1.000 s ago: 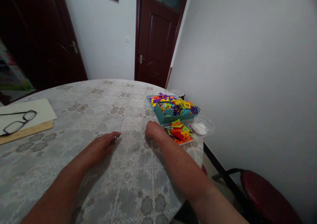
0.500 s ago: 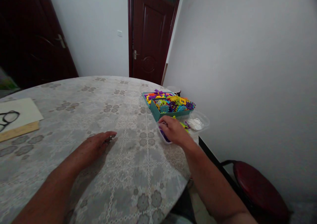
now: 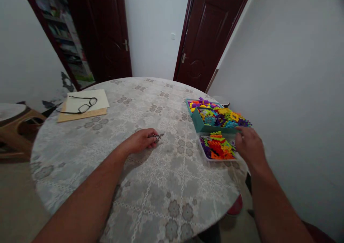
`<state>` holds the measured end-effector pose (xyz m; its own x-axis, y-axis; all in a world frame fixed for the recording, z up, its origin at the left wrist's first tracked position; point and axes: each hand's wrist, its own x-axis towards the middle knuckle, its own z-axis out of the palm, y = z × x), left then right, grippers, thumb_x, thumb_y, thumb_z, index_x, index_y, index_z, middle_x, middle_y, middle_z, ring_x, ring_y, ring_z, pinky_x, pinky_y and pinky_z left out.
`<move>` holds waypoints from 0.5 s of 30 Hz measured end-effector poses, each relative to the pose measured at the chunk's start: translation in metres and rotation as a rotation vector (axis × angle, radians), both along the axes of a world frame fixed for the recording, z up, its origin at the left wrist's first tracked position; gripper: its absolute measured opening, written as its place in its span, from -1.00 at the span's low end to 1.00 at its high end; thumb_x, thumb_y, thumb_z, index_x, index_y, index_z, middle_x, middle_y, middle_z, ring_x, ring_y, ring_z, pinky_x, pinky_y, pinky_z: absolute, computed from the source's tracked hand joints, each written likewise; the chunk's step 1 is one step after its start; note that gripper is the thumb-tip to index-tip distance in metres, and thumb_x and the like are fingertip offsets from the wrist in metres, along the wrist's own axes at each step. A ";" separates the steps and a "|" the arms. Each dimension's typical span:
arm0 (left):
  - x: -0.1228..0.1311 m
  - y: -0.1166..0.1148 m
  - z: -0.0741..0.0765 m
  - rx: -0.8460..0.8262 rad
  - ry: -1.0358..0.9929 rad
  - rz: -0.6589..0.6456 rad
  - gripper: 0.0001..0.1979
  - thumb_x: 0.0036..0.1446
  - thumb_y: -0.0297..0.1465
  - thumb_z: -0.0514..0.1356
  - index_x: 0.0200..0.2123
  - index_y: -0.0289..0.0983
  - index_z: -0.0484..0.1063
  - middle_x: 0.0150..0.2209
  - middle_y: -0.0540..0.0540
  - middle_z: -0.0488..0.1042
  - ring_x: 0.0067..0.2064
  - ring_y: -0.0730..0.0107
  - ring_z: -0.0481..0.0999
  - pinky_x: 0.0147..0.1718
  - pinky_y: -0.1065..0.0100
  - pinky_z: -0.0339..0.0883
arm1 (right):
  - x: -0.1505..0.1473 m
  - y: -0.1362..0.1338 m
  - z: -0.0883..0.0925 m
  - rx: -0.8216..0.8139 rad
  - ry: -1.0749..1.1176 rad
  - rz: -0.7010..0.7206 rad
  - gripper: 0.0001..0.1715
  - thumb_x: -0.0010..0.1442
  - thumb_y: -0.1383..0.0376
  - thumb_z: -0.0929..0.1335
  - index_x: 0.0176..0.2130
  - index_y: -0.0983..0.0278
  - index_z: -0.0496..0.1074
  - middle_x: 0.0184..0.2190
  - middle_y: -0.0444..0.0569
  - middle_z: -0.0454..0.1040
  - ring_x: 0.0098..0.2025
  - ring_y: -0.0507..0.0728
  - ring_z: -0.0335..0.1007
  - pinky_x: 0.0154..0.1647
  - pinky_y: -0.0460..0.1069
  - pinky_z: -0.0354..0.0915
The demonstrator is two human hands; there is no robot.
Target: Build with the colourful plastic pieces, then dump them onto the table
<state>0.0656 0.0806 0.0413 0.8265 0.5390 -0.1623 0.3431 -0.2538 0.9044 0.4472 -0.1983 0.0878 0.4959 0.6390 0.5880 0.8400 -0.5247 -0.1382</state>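
My left hand (image 3: 143, 140) rests over the tablecloth with its fingers closed on a small dark grey piece (image 3: 159, 137) that pokes out past the fingertips; its exact kind is too small to tell. My right hand (image 3: 249, 145) is at the right edge of a clear plastic box (image 3: 205, 156), its fingers curled together; whatever they hold, if anything, cannot be made out. Loose plastic building pieces (image 3: 217, 149) in red, orange, green and purple fill that box. Behind it stands a teal box (image 3: 199, 121) heaped with colourful snowflake-shaped pieces (image 3: 228, 115).
The round table has a patterned grey cloth (image 3: 161, 189). Black-framed glasses (image 3: 84, 108) lie on papers (image 3: 103, 99) at the left. A wooden stool (image 3: 21, 135) stands beyond the left edge. The white wall (image 3: 295, 74) is close on the right.
The view has swung left and shows more of the table's left side. My right hand has moved from over the clear box to its right edge, uncovering the pieces inside.
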 end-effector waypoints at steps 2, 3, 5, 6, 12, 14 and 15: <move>0.000 -0.003 0.005 -0.021 0.001 -0.035 -0.62 0.20 -0.02 0.25 -0.15 -0.21 0.45 -0.28 -0.13 0.64 -0.27 0.24 0.61 -0.26 0.26 0.47 | -0.048 0.019 0.000 -0.002 0.160 0.231 -0.66 0.38 0.28 0.23 -0.01 0.23 0.53 -0.05 0.17 0.59 0.03 0.28 0.52 0.19 0.16 0.38; 0.000 -0.004 0.008 -0.035 -0.001 -0.062 -0.62 0.21 0.00 0.25 -0.17 -0.20 0.44 -0.28 -0.12 0.64 -0.28 0.25 0.61 -0.26 0.27 0.47 | -0.074 0.028 -0.001 -0.010 0.233 0.370 -0.69 0.39 0.27 0.25 -0.02 0.22 0.53 -0.04 0.14 0.59 0.00 0.25 0.53 0.15 0.13 0.40; 0.001 -0.008 0.014 -0.058 -0.004 -0.131 -0.61 0.24 0.02 0.24 -0.18 -0.19 0.43 -0.27 -0.08 0.64 -0.29 0.27 0.60 -0.28 0.28 0.47 | -0.122 0.048 -0.005 -0.044 0.356 0.627 -0.72 0.42 0.26 0.28 0.04 0.21 0.51 -0.05 0.08 0.59 -0.10 0.18 0.53 0.05 0.09 0.43; 0.002 -0.009 0.016 -0.061 -0.001 -0.169 -0.60 0.26 0.03 0.23 -0.18 -0.19 0.43 -0.27 -0.07 0.64 -0.30 0.28 0.60 -0.28 0.28 0.47 | -0.143 0.057 -0.009 -0.052 0.411 0.718 -0.69 0.43 0.27 0.30 0.11 0.22 0.48 -0.02 0.07 0.57 -0.13 0.15 0.53 0.02 0.07 0.44; 0.004 -0.014 0.024 -0.016 0.041 -0.300 -0.52 0.33 0.12 0.13 -0.14 -0.19 0.48 -0.33 -0.06 0.61 -0.34 0.28 0.60 -0.26 0.26 0.50 | -0.201 0.098 -0.047 -0.079 0.492 0.910 -0.40 0.39 0.31 0.38 0.36 0.13 0.29 0.11 0.05 0.51 0.00 0.15 0.48 0.13 0.07 0.41; 0.004 -0.014 0.026 0.003 0.076 -0.303 -0.46 0.32 0.17 0.09 -0.22 -0.20 0.50 -0.35 -0.07 0.61 -0.35 0.28 0.60 -0.25 0.25 0.51 | -0.203 0.102 -0.062 -0.057 0.499 0.914 -0.33 0.37 0.32 0.39 0.40 0.13 0.25 0.11 0.06 0.48 0.04 0.16 0.46 0.12 0.06 0.41; 0.004 -0.015 0.026 0.001 0.092 -0.306 -0.43 0.32 0.19 0.08 -0.28 -0.20 0.49 -0.36 -0.08 0.61 -0.36 0.27 0.59 -0.26 0.25 0.51 | -0.202 0.102 -0.069 -0.051 0.498 0.912 -0.31 0.37 0.31 0.39 0.41 0.14 0.23 0.11 0.07 0.48 0.05 0.16 0.45 0.11 0.06 0.42</move>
